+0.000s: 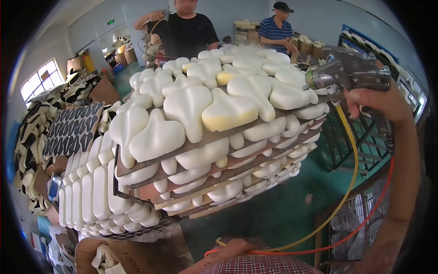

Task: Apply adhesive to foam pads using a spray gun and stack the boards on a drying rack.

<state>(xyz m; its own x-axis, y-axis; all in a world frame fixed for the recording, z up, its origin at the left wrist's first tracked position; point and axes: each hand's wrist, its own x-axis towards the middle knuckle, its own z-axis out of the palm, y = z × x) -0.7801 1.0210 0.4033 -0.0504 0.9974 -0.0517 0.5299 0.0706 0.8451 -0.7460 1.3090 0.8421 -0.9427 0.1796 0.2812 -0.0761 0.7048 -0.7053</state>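
Your right hand [381,98] grips the spray gun [351,73], fingers clamped around it, its nozzle facing left at the right end of white foam pieces [188,107] stacked in layers on boards [212,137]. Your left hand [235,249] sits low beside the yellow hose [357,157] and red hose [386,192]; whether its fingers hold either, you cannot tell. Beyond stand two co-workers [187,36]

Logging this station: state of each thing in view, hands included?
Gun: held, nozzle toward pads
Pads: lying on boards, some partly yellow
Boards: stacked in tiers
Yellow hose: joined to gun, curved
Red hose: joined to gun, curved
Right hand: around gun
Left hand: by red hose, grip unclear
Carton: open, scraps inside
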